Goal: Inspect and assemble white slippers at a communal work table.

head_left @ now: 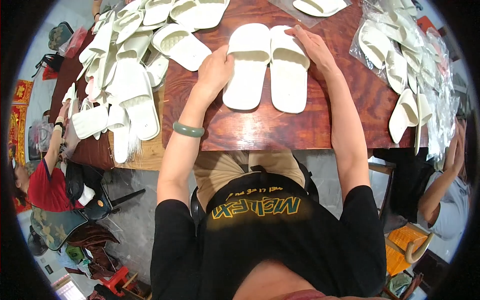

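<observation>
Side by Side, With Plenty Lying Loose Nearby

From where I'm standing, the work is looking partway through. 2 slippers are showing as a matched pair over the near part of the wooden table [260, 134]: the left-side slipper [246, 76] and the right-side slipper [289, 82], toes pointing away from the person. Matching is seeming done for these 2, and no wrapping is showing around them. On the person's left, a loose heap [135, 90] of slippers is lying jumbled, which I'm judging to be the portion remaining. On the right, a plastic-wrapped pile [374, 44] is sitting, so some are probably bagged already.

The left hand [216, 69] is gripping the left-side slipper by its outer edge at the strap; some of its fingers are hiding from me. The right hand [312, 46] is grasping the right-side slipper near the toe end. Whether the soles are touching the tabletop, I can't tell.

The pair is looking creamy white, with broad straps, open toes and rounded heels. They're nearly meeting at the straps and spreading slightly apart toward the heels. Light is washing out the footbeds, so any fine texture is escaping me.
</observation>
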Motion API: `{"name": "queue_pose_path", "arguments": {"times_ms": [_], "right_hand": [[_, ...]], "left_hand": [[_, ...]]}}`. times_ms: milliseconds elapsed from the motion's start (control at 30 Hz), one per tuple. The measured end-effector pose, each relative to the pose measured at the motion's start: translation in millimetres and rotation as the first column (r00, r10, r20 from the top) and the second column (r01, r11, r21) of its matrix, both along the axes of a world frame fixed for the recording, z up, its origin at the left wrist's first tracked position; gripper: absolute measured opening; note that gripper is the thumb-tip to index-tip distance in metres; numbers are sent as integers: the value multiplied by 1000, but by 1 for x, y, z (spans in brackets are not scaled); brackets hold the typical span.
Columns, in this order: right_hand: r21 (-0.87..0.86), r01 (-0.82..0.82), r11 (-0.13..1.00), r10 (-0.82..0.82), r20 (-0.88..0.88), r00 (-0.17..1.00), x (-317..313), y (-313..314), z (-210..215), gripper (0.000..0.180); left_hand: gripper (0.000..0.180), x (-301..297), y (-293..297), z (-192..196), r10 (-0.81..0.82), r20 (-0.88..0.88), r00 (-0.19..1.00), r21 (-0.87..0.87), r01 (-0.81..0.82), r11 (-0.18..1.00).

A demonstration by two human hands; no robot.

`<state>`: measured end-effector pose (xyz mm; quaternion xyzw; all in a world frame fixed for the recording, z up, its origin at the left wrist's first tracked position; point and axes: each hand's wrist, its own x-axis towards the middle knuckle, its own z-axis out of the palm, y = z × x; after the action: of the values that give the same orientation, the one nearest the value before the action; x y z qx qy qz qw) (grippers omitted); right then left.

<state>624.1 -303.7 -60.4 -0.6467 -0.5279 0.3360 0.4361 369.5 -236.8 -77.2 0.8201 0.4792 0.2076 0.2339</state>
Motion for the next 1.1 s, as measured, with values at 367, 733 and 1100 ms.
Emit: {"name": "queue_pose_path", "arguments": {"times_ms": [367, 733, 1100], "right_hand": [[316, -368, 875, 407, -68, 911, -3, -12, 32, 69], [461, -200, 864, 471, -603, 644, -22, -4, 22, 55], [345, -165, 924, 364, -659, 658, -7, 5, 20, 50]], "left_hand": [[32, -27, 2, 17, 190, 612, 768, -542, 232, 807], [15, -17, -18, -9, 485, 870, 87, -230, 942, 244], [15, -20, -8, -12, 527, 837, 145, -307, 923, 233]]}}
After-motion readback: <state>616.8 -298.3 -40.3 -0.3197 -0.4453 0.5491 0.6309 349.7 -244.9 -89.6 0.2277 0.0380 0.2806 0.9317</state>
